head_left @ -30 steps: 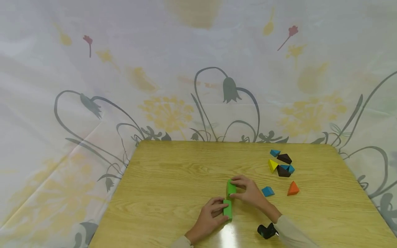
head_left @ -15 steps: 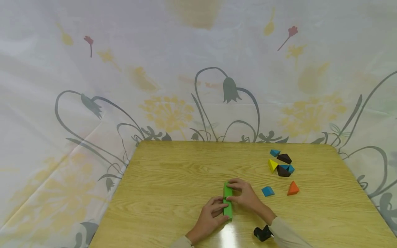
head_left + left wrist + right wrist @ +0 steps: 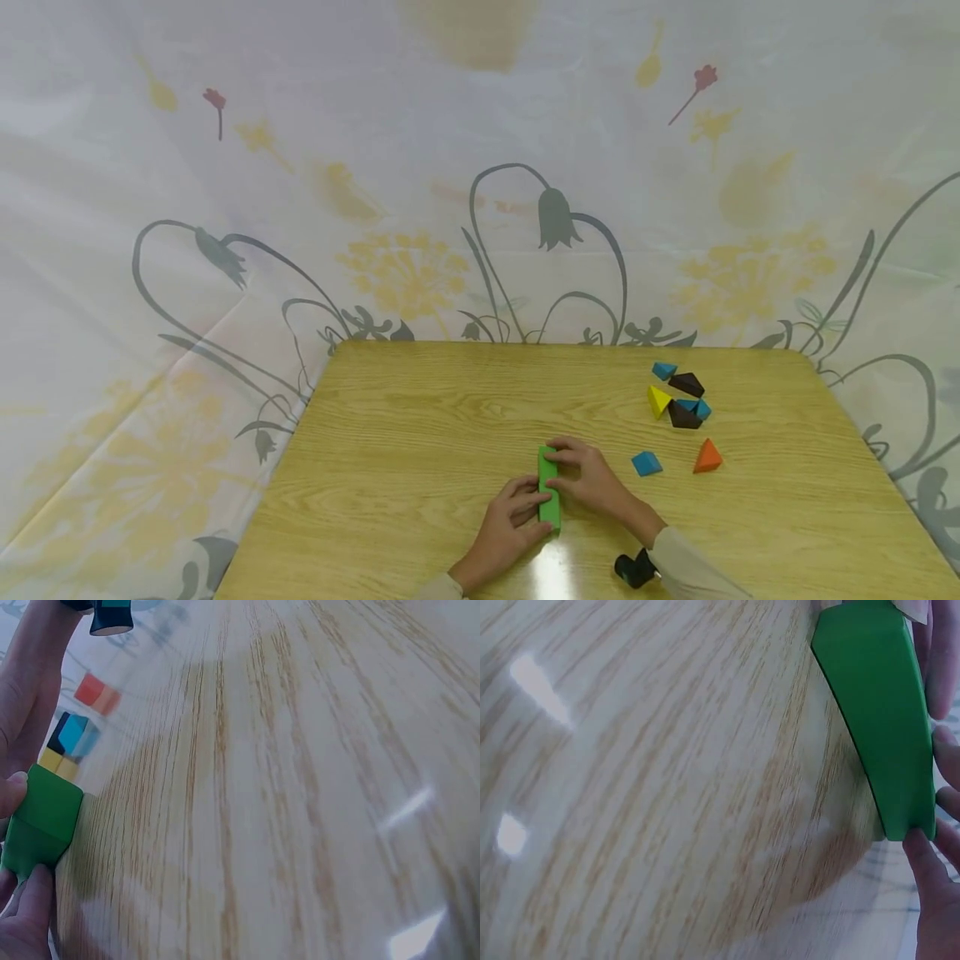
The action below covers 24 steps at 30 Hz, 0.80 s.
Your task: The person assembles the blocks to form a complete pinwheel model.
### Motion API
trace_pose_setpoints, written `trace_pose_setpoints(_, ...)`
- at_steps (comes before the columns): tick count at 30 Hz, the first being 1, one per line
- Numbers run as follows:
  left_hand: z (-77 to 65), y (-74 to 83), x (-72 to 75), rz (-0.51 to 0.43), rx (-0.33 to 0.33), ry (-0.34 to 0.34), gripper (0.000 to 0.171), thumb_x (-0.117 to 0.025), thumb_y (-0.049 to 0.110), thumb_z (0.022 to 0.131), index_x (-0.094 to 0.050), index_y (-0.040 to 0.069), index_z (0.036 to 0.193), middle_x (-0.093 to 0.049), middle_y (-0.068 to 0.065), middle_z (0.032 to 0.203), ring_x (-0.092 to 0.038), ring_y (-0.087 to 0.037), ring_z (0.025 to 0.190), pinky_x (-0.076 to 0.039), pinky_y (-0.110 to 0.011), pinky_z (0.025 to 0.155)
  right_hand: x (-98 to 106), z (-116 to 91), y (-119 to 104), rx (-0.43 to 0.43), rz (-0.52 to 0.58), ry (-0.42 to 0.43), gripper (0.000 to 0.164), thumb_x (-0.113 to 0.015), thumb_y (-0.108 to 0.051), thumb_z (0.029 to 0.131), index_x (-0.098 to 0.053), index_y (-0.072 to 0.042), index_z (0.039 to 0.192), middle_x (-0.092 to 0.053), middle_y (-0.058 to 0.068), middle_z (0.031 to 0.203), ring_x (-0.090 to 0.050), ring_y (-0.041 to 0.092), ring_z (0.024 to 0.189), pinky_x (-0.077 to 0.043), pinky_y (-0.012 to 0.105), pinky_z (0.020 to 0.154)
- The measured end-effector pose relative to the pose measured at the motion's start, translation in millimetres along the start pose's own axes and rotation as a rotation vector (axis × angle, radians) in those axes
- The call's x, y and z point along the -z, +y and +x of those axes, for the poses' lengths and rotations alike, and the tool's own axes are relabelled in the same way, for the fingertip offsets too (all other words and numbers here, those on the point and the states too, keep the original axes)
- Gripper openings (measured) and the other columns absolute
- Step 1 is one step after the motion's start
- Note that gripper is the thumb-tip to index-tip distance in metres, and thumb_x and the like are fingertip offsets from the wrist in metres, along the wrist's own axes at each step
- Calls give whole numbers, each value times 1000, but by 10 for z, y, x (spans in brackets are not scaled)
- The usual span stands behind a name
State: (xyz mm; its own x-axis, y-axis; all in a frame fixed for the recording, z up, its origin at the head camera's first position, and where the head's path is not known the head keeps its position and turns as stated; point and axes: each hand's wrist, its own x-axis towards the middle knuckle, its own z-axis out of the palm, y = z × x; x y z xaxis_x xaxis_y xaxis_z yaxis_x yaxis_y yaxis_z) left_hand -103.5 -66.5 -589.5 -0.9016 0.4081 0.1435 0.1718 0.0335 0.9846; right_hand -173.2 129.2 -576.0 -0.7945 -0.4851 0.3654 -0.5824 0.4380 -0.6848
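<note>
We are closing up the two green pieces: a second ago the far green block (image 3: 547,468) was sitting apart, off to the right of the near green block (image 3: 551,514); now we are seeing them in one line, no gap showing from the head view. To our judgement, the ends are meeting and the lining-up is looking nearly or wholly done, though we are making out no seam to confirm it. With the left hand (image 3: 504,527) we are pinching the near green block; with the right hand (image 3: 598,482) we are pinching the far one, so both sets of fingers are narrowing on green.

Beneath, the wood-grained counter (image 3: 420,433) is throwing back a bright glare near the left hand. To the right, a blue block (image 3: 647,463) and an orange block (image 3: 707,457) are lying loose, with a cluster of yellow, dark and blue blocks (image 3: 685,415) farther back. A black device (image 3: 635,570) is showing beside the right sleeve (image 3: 690,565). Behind, a creased pale sheet (image 3: 390,150) is carrying printed flowers.
</note>
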Motion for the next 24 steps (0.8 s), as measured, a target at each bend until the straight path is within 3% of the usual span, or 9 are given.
trace_pose_setpoints(8, -14, -16, 5, 17, -36, -12, 47, -67, 10, 88, -52, -6, 129, -33, -20, 143, -44, -31, 127, -43, -27, 99, -16, -32, -10, -6, 5, -11, 35, -78, -12, 78, -69, 2, 109, -58, 20, 123, -54, 38, 114, -47, 54, 92)
trace_pose_setpoints(18, 23, 37, -28, 64, -5, -6, 49, -68, 7, 86, -51, -6, 130, -32, -20, 143, -47, -29, 125, -45, -24, 98, 27, -71, -8, 21, 46, 31, 33, -75, -5, 79, -67, 1, 111, -58, 22, 123, -56, 38, 112, -52, 47, 87)
trace_pose_setpoints(24, 71, 77, -11, 217, 5, 40, 46, -70, 15, 85, -56, 1, 127, -31, -14, 146, -38, -33, 131, -43, -27, 101, 119, -61, 23, -7, 131, 38, 29, -71, -2, 83, -67, 1, 111, -60, 22, 120, -58, 36, 108, -55, 43, 82)
